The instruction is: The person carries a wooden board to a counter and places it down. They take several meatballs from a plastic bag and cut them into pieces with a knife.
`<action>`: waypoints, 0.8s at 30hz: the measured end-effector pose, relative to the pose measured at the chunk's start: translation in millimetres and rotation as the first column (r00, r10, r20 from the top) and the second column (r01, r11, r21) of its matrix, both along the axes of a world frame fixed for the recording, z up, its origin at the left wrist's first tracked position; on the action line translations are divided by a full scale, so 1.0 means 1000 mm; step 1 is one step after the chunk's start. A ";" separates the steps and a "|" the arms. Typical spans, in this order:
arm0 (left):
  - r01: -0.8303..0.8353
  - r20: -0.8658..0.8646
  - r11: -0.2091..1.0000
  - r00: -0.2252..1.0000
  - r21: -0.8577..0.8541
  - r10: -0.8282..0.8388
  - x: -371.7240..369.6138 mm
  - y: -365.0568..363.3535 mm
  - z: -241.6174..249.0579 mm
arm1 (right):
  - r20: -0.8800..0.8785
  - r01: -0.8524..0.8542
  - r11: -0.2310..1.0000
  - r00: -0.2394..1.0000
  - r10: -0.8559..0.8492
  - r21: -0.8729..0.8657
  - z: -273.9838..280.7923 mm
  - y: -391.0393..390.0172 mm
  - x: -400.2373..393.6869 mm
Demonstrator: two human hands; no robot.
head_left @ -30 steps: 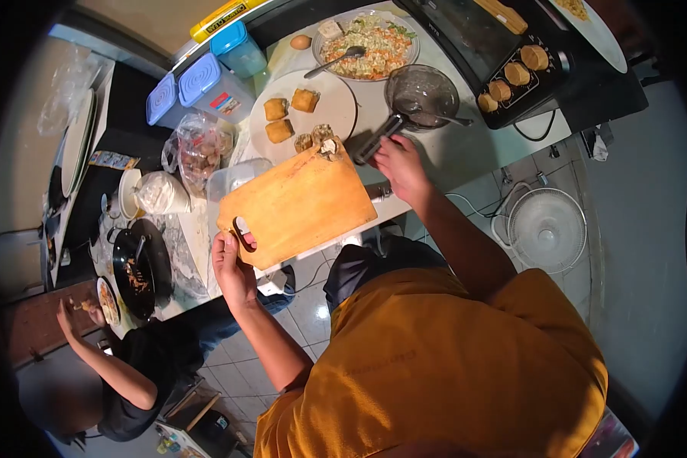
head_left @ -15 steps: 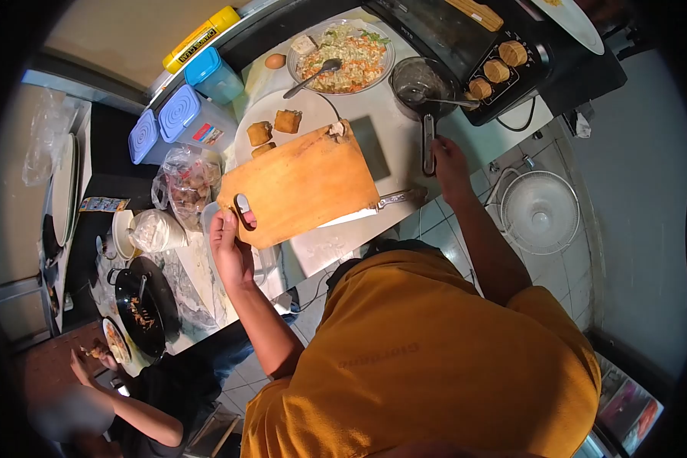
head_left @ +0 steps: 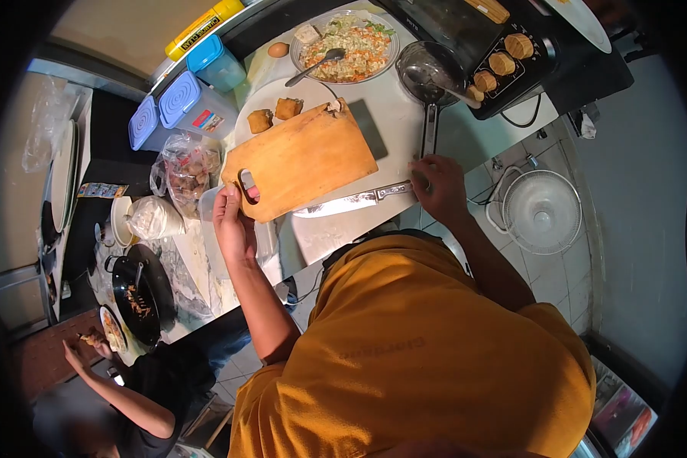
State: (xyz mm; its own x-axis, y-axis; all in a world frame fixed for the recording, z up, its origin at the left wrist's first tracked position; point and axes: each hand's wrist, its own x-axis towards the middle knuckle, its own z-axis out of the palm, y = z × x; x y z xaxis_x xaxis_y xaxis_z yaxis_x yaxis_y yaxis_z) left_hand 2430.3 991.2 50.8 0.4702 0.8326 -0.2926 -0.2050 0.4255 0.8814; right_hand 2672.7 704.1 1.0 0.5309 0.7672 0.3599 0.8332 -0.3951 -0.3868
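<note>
My left hand (head_left: 234, 223) grips a wooden cutting board (head_left: 301, 160) by its handle cut-out. The board is held tilted over a white plate (head_left: 261, 98) with fried tofu pieces (head_left: 288, 108), and covers part of it. A small pale scrap clings to the board's far corner. My right hand (head_left: 440, 187) is at the handle end of a large knife (head_left: 351, 203) lying along the counter's near edge. Its fingers are curved and apart around that end; firm contact cannot be made out. Just beyond stands a dark saucepan (head_left: 429, 72), its handle pointing toward me.
A plate of chopped vegetable mix (head_left: 351, 53) with a spoon stands at the back, beside an egg (head_left: 278, 49). Blue-lidded containers (head_left: 195, 107) and plastic bags (head_left: 191, 172) are leftward. A black stove (head_left: 504, 69) is right. Another person (head_left: 137, 401) works lower left near a wok (head_left: 139, 301).
My right hand has let go of the saucepan handle and moved nearer to the knife handle. The board has shifted slightly away from me, uncovering more of the knife blade.
</note>
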 end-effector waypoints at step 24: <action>0.016 -0.016 1.000 1.000 0.011 -0.015 -0.020 -0.007 -0.004 | -0.334 0.408 0.893 0.883 -0.331 0.192 -0.011 0.036 0.021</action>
